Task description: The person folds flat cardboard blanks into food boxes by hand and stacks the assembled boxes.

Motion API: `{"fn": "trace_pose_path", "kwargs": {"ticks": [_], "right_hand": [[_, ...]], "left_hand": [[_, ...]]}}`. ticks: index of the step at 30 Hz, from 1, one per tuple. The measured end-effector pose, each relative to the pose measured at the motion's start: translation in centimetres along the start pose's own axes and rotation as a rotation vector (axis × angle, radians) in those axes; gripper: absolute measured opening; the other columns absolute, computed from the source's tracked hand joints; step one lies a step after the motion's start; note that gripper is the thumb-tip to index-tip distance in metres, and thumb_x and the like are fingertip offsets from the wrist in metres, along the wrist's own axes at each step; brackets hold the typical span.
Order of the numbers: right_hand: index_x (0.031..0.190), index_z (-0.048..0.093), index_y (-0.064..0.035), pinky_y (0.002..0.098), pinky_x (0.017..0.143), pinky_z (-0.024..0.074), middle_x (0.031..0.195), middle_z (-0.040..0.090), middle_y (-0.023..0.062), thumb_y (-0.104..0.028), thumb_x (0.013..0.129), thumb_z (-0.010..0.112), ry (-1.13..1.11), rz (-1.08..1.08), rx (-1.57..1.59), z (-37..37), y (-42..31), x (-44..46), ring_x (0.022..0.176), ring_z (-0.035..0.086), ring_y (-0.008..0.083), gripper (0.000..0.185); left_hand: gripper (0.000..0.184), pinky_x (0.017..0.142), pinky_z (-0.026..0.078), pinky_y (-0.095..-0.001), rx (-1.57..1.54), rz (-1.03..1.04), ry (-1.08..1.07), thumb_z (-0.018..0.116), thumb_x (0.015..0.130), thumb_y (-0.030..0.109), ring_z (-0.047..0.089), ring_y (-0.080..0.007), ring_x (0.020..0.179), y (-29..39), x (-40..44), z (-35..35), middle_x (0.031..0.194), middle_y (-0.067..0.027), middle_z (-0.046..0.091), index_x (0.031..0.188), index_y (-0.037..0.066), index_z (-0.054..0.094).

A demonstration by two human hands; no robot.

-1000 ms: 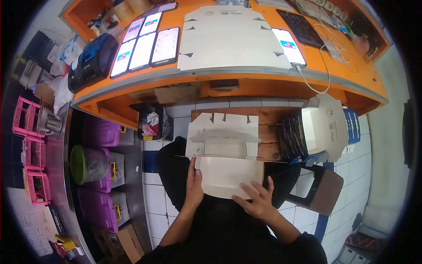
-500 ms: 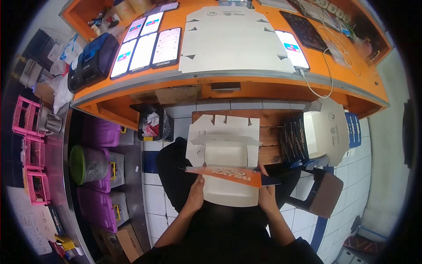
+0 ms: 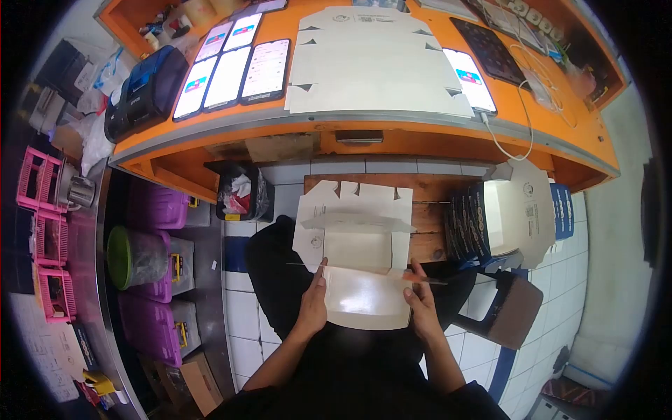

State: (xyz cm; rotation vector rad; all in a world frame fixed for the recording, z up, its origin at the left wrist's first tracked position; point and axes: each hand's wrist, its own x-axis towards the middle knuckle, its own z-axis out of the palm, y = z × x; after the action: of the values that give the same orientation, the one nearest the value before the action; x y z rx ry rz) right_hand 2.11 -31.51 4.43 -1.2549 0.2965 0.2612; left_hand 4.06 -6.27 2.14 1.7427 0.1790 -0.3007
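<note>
A partly folded cardboard food box (image 3: pixel 360 245), white inside, lies over my lap and the wooden bench (image 3: pixel 428 217). Its far side has a flat lid panel with slots cut along the edge. Across its middle stands a thin flap seen nearly edge-on, with a bit of orange showing at the right end. My left hand (image 3: pixel 313 304) grips the near left side of the box, thumb up along the wall. On the near right side, my right hand (image 3: pixel 421 302) pinches the flap's corner and wall between thumb and fingers.
A stack of folded boxes (image 3: pixel 469 224) stands right on the bench. Flat box blanks (image 3: pixel 374 70) lie on the orange desk (image 3: pixel 210 136) among several phones (image 3: pixel 266 70), a tablet (image 3: pixel 486 49) and a black printer (image 3: pixel 143 91). A bin (image 3: pixel 241 192) stands beneath; purple-lidded tubs (image 3: pixel 150 325) are left.
The orange printed flap has swung so that its lettering no longer faces me, exposing the white inner surface nearest me. My right hand's thumb and fingers have shifted on the box's right side.
</note>
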Motion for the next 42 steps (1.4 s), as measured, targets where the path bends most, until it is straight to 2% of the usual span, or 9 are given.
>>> {"fn": "trace_pose_path", "kwargs": {"ticks": [11,15,17,18,20,22,32,35,42], "right_hand": [[0.158,0.032,-0.0075,0.0358,0.116,0.0309,0.149,0.047,0.0094,-0.017,0.102,0.058,0.009,0.071,-0.063,-2.1,3.1,-1.5,0.137,0.043,0.0215,0.063],[0.144,0.042,-0.0048,0.0356,0.112,0.0374,0.142,0.047,0.0103,-0.026,0.100,0.059,0.101,0.085,0.035,-3.9,4.0,-4.3,0.132,0.047,0.0216,0.053],[0.143,0.043,-0.0044,0.0357,0.112,0.0369,0.140,0.047,0.0099,-0.028,0.100,0.059,0.135,0.005,0.027,-4.0,5.2,-4.1,0.132,0.046,0.0211,0.051],[0.143,0.043,-0.0044,0.0357,0.112,0.0369,0.140,0.047,0.0099,-0.028,0.100,0.059,0.134,0.013,0.024,-3.5,5.0,-3.7,0.132,0.046,0.0211,0.051],[0.145,0.041,-0.0050,0.0342,0.106,0.0398,0.135,0.055,0.0102,-0.025,0.100,0.060,0.188,-0.119,-0.026,-1.9,3.8,-1.4,0.123,0.053,0.0190,0.052],[0.143,0.042,-0.0061,0.0318,0.103,0.0416,0.130,0.058,0.0118,-0.025,0.102,0.059,0.191,-0.224,-0.050,-0.7,2.3,1.7,0.118,0.055,0.0180,0.047],[0.133,0.056,0.0002,0.0334,0.095,0.0470,0.120,0.063,0.0156,-0.032,0.104,0.060,0.236,-0.152,-0.325,-0.8,7.6,12.4,0.111,0.058,0.0198,0.043],[0.127,0.061,0.0034,0.0333,0.092,0.0491,0.112,0.067,0.0156,-0.033,0.103,0.060,0.258,-0.080,-0.330,0.3,5.9,11.6,0.104,0.062,0.0197,0.043],[0.119,0.064,0.0076,0.0331,0.089,0.0504,0.103,0.072,0.0151,-0.032,0.103,0.057,0.303,-0.005,-0.433,0.9,5.5,12.2,0.097,0.066,0.0208,0.043]], "left_hand": [[0.054,0.113,0.038,-0.0380,0.078,-0.113,-0.022,0.032,0.110,0.032,0.051,-0.0369,0.138,0.0,-2.4,-1.0,0.146,-0.0270,0.052,0.155,0.000,0.037],[0.049,0.091,0.053,-0.0451,0.271,0.020,-0.191,0.050,0.105,0.024,0.064,-0.0480,0.106,-0.1,-4.6,-1.0,0.114,-0.0321,0.065,0.148,0.001,0.045],[0.033,0.082,0.054,-0.0462,0.488,-0.024,-0.188,0.050,0.105,0.024,0.066,-0.0472,0.095,0.3,-4.1,-0.8,0.099,-0.0300,0.067,0.122,-0.001,0.064],[0.027,0.071,0.053,-0.0491,0.461,0.153,-0.055,0.054,0.102,0.021,0.065,-0.0478,0.085,-0.3,-3.3,-0.4,0.086,-0.0281,0.065,0.098,-0.002,0.067],[0.020,0.068,0.052,-0.0470,0.488,0.251,0.068,0.059,0.099,0.015,0.066,-0.0463,0.083,0.1,-0.5,-0.4,0.087,-0.0277,0.065,0.094,-0.003,0.065],[0.022,0.069,0.054,-0.0467,0.479,0.319,0.182,0.060,0.097,0.015,0.068,-0.0408,0.079,1.6,2.5,-0.5,0.087,-0.0242,0.068,0.109,-0.002,0.069],[0.031,0.075,0.053,-0.0490,0.668,0.232,0.271,0.058,0.097,0.020,0.065,-0.0414,0.081,-3.3,9.0,-1.5,0.088,-0.0217,0.066,0.123,0.009,0.069],[0.036,0.082,0.054,-0.0443,0.441,0.129,0.305,0.057,0.098,0.023,0.068,-0.0376,0.089,-5.2,9.0,-0.8,0.099,-0.0229,0.067,0.132,0.014,0.067],[0.050,0.110,0.039,-0.0323,-0.401,-0.129,0.209,0.043,0.110,0.031,0.054,-0.0237,0.130,-4.8,9.0,0.1,0.139,-0.0156,0.059,0.145,-0.004,0.050]]}}
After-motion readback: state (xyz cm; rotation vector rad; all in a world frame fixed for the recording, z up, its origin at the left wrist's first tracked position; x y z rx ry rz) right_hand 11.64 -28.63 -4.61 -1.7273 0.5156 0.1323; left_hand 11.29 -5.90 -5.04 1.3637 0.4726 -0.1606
